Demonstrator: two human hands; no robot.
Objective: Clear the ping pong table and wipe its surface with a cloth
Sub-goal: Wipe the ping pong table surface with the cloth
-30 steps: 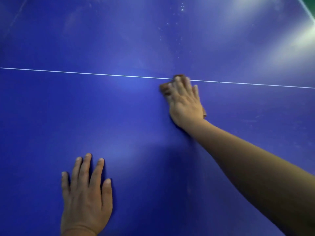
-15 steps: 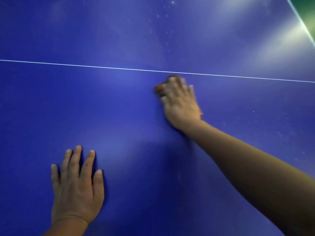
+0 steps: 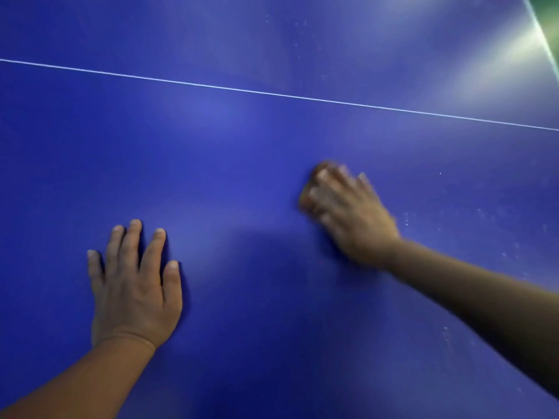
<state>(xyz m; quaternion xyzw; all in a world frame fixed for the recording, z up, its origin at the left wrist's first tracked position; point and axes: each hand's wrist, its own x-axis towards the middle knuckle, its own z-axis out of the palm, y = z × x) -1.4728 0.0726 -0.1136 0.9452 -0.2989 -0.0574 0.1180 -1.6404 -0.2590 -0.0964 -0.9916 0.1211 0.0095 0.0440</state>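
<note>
The blue ping pong table (image 3: 242, 164) fills the view, crossed by a thin white line (image 3: 272, 93). My right hand (image 3: 351, 216) presses flat on a small brown cloth (image 3: 307, 198), which shows only at the fingertips; the hand is motion-blurred. The cloth lies on the near side of the white line, well apart from it. My left hand (image 3: 133, 285) rests flat on the table at the lower left, fingers spread, holding nothing.
White specks and dust marks dot the surface at the right (image 3: 444, 334) and beyond the line (image 3: 299, 25). The table's white-edged border (image 3: 541, 31) runs at the top right corner, with green floor beyond it. Bright glare lies near that edge.
My right hand has pulled the cloth back from the white line toward me. My left hand stays planted flat; the view has shifted.
</note>
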